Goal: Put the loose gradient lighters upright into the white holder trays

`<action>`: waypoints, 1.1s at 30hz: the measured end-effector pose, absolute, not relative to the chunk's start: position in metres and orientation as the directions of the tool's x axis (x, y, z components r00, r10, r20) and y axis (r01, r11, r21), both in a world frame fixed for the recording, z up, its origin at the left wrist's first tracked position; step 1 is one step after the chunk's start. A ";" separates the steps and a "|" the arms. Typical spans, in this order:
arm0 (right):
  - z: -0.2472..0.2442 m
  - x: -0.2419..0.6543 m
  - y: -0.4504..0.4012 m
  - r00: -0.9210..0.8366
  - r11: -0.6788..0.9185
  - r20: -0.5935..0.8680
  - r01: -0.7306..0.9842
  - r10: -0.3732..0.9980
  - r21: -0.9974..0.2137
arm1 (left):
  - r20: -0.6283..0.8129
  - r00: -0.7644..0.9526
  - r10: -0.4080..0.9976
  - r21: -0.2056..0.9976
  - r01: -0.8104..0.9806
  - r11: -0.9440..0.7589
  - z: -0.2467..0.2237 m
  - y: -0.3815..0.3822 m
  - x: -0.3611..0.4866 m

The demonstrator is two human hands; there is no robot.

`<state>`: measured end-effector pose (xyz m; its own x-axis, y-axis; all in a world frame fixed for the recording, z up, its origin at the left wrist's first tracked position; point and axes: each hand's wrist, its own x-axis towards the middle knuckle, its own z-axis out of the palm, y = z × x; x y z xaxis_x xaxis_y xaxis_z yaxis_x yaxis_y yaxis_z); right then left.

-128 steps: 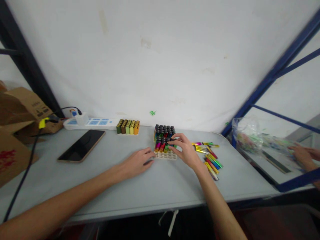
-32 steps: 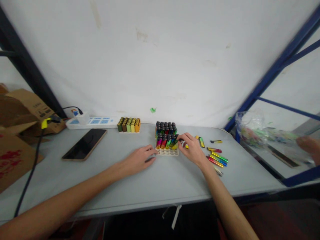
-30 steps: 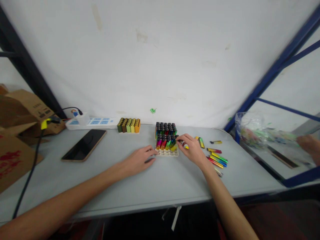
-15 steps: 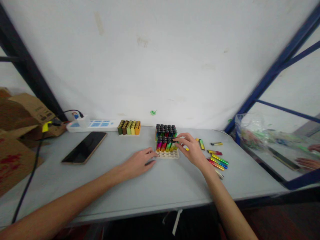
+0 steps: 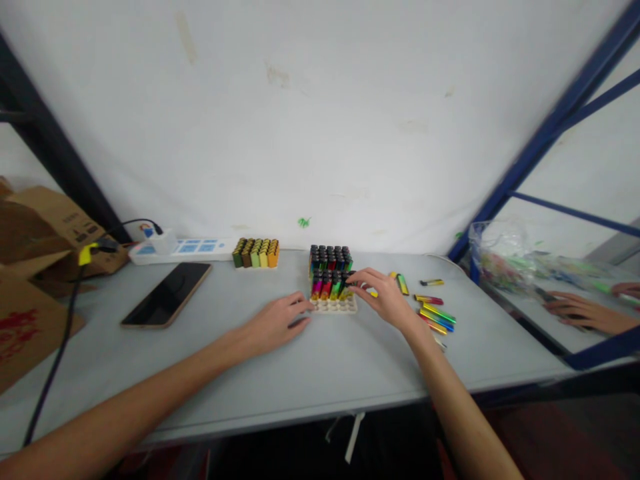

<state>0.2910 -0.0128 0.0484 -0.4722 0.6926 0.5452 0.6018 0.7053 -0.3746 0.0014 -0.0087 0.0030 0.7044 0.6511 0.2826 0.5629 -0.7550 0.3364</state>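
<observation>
White holder (image 5: 334, 307) with upright black-topped lighters (image 5: 330, 267) is positioned between the hands; a black-topped lighter is pinched by right hand (image 5: 383, 295), left hand (image 5: 281, 321) rested relaxed and empty at holder's edge.

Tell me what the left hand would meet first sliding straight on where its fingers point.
The left hand would likely meet the white tray at its near left corner; whether they touch now is unclear.
</observation>
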 end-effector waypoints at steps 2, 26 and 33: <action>0.045 0.289 -0.013 -0.469 0.703 0.558 0.628 0.685 -0.334 | 0.283 0.707 0.649 0.336 0.560 -0.757 0.004 -0.008 0.002; 0.078 0.434 -0.035 -0.029 -0.060 -0.388 0.975 0.921 -0.215 | 0.302 0.706 0.641 0.314 0.561 -0.766 0.006 -0.007 0.004; 0.070 0.425 -0.025 -0.080 0.022 -0.368 0.987 0.926 -0.161 | 0.313 0.704 0.638 0.321 0.554 -0.768 0.005 -0.008 0.003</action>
<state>0.4248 -0.0253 0.0702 -0.0804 0.9262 -0.3685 0.9867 0.0215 -0.1611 0.0029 -0.0077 0.0055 0.7036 0.6380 0.3129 0.5538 -0.7682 0.3211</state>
